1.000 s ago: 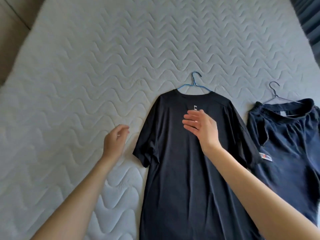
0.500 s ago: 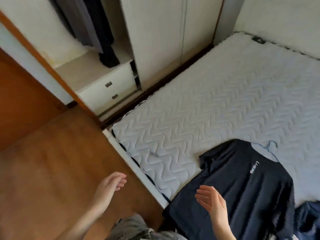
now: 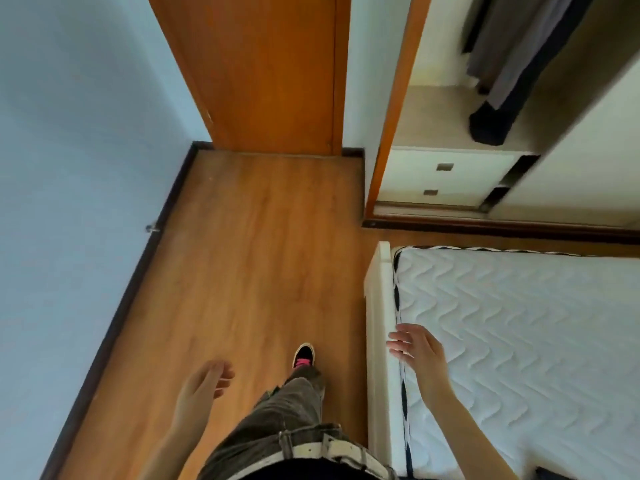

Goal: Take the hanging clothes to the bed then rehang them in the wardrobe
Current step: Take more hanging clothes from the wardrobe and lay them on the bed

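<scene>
Left hand (image 3: 202, 389) held over floor (image 3: 242, 254), fingers (image 3: 223, 370) loosely curled, nothing gripped, right hand (image 3: 417, 349) held at bed (image 3: 519, 323) edge, fingers (image 3: 398, 349) slightly spread, dark clothes (image 3: 502, 57) hung inside open wardrobe (image 3: 433, 112).

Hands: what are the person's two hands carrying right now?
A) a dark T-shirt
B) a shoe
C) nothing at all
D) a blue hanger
C: the left hand over the wooden floor and the right hand by the edge of the mattress both have loose, empty fingers, with no hanger or clothing in them.
</scene>
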Demonstrator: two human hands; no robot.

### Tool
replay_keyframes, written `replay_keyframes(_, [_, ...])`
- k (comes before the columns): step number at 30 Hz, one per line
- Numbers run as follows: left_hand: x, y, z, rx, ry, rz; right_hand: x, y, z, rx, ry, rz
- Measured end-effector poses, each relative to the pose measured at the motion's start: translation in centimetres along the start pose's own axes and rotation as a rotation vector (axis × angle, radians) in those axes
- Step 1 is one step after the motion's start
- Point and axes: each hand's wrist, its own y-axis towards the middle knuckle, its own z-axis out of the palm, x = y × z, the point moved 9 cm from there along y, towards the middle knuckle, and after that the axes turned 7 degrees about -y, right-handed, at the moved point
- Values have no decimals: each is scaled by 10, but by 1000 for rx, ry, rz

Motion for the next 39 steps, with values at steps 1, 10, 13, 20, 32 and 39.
replay_keyframes(1, [-6,16,-6,-4,-6,-4,8,15,15,0,-10,0])
replay_keyframes(10, [-142,175,36,157,88,43,59,92,80,-135,14,85])
replay_keyframes(13, [-199,216,78,256,129,113,71,111,77,-177,3,107])
replay_keyframes(20, [-298,309,194,360,142,148,119,212,63,-272,54,132])
replay_keyframes(32, [-435,446,267,293,153,79,327,450,98,-222,81,15])
replay_keyframes(39, [-498,520,342,468,272,54,370,504,92,-396,115,38])
